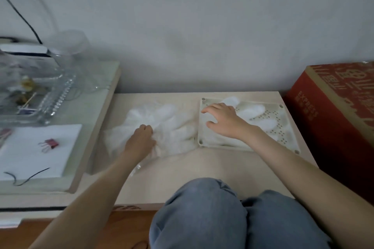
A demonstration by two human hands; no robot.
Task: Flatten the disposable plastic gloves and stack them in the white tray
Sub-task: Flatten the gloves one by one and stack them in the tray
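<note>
A loose pile of clear disposable plastic gloves lies on the low beige table, left of the white tray. My left hand rests on the pile with its fingers curled into the plastic, gripping a glove. A flattened glove lies inside the tray, its fingers pointing to the far right. My right hand lies flat on that glove at the tray's left side, fingers spread and pressing down.
A red cardboard box stands right of the tray. To the left, a raised glass-topped surface carries a glass dish, a white sheet, a red binder clip and a black cord. My knees are at the table's near edge.
</note>
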